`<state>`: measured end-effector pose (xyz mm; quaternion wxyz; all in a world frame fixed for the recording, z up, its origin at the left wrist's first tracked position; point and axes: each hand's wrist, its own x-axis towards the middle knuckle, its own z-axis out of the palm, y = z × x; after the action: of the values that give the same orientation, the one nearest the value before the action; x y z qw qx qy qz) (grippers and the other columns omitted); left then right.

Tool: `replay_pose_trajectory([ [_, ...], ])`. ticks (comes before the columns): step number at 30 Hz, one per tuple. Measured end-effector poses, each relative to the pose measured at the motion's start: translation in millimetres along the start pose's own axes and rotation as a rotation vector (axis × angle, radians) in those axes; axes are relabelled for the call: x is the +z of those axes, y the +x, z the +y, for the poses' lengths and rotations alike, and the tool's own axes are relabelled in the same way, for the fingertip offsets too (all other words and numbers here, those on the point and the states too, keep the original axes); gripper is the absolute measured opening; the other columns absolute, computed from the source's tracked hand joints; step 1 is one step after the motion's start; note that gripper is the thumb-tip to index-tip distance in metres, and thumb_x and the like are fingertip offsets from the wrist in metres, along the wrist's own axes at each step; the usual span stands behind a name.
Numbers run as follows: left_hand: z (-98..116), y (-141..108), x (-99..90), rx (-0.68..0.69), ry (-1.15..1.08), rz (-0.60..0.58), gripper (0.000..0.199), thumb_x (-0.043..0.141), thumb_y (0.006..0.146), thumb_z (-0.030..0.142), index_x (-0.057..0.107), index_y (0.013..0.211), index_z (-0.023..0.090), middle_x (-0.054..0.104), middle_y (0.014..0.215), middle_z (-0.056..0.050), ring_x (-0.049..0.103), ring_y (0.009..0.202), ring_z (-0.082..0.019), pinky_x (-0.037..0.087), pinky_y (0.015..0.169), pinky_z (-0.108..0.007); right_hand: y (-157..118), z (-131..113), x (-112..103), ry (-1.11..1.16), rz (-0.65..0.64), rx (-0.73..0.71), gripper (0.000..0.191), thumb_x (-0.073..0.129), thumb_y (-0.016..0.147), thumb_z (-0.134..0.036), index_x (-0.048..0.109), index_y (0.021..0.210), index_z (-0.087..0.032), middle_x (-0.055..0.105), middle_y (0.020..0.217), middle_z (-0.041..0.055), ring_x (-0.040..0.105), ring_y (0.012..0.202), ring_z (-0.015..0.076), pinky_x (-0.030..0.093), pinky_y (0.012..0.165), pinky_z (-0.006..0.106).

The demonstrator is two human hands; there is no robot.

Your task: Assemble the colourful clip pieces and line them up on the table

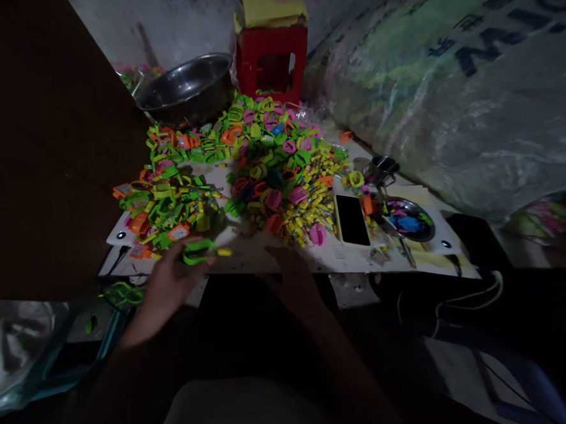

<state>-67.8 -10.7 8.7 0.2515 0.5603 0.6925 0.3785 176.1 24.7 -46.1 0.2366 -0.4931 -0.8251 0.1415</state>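
My left hand (169,280) is closed on a green plastic loop (199,251) that looks like a toy watch. A small yellow piece (224,251) juts from its right side. At the table's front edge, my right hand (294,278) has its thumb and fingers apart, with nothing visible between them; shadow darkens it. Just beyond the hands lies a heap of small yellow pieces (307,217). Green, orange and pink loops are piled at the left (174,206), and a larger pile of loops (263,127) spreads across the back.
A metal basin (189,90) and a red stool (272,62) stand behind the piles. To the right are a phone (352,220), a metal dish (409,219) of coloured pieces and a metal cup (381,169). A large plastic sack (459,105) leans over the right side.
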Motion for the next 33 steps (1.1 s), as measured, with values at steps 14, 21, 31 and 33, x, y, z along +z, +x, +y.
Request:
replay_pose_trajectory([
  [14, -45.1, 104.7, -26.9, 0.105, 0.606, 0.545, 0.062, 0.052, 0.088, 0.042, 0.038, 0.141, 0.013, 0.038, 0.147, -0.020, 0.032, 0.136, -0.037, 0.017, 0.110, -0.060, 77.7, -2.1, 58.5, -0.195, -0.113, 0.033, 0.023, 0.047, 0.093, -0.026, 0.067, 0.100, -0.017, 0.062, 0.108, 0.0143, 0.053, 0.107, 0.0271, 0.040, 0.090, 0.040],
  [21, -7.0, 96.3, 51.2, 0.340, 0.689, 0.149, 0.038, 0.042, 0.093, 0.040, 0.064, 0.116, 0.020, 0.056, 0.125, -0.012, 0.048, 0.112, -0.031, 0.035, 0.096, -0.045, 60.8, 13.3, 53.1, 0.077, 0.071, 0.084, 0.020, 0.055, 0.081, -0.017, 0.062, 0.099, -0.016, 0.066, 0.094, 0.0099, 0.059, 0.091, 0.0241, 0.044, 0.085, 0.040],
  [31, 1.0, 126.2, 83.0, 0.273, 0.611, -0.063, 0.020, 0.055, 0.086, 0.030, 0.068, 0.087, 0.014, 0.059, 0.122, -0.016, 0.047, 0.117, -0.034, 0.035, 0.099, -0.049, 8.2, 27.0, 43.4, 0.798, 0.098, 0.258, 0.016, 0.058, 0.075, -0.029, 0.068, 0.083, -0.018, 0.065, 0.074, 0.0009, 0.058, 0.065, 0.0134, 0.048, 0.060, 0.025],
  [33, 4.5, 110.8, 71.9, 0.303, 0.542, -0.128, 0.021, 0.050, 0.089, 0.031, 0.065, 0.089, 0.016, 0.063, 0.114, -0.012, 0.055, 0.109, -0.026, 0.041, 0.095, -0.039, 8.1, 25.4, 32.1, 0.818, 0.099, 0.256, 0.017, 0.061, 0.076, -0.030, 0.069, 0.086, -0.018, 0.063, 0.070, -0.0008, 0.057, 0.062, 0.0124, 0.048, 0.059, 0.024],
])
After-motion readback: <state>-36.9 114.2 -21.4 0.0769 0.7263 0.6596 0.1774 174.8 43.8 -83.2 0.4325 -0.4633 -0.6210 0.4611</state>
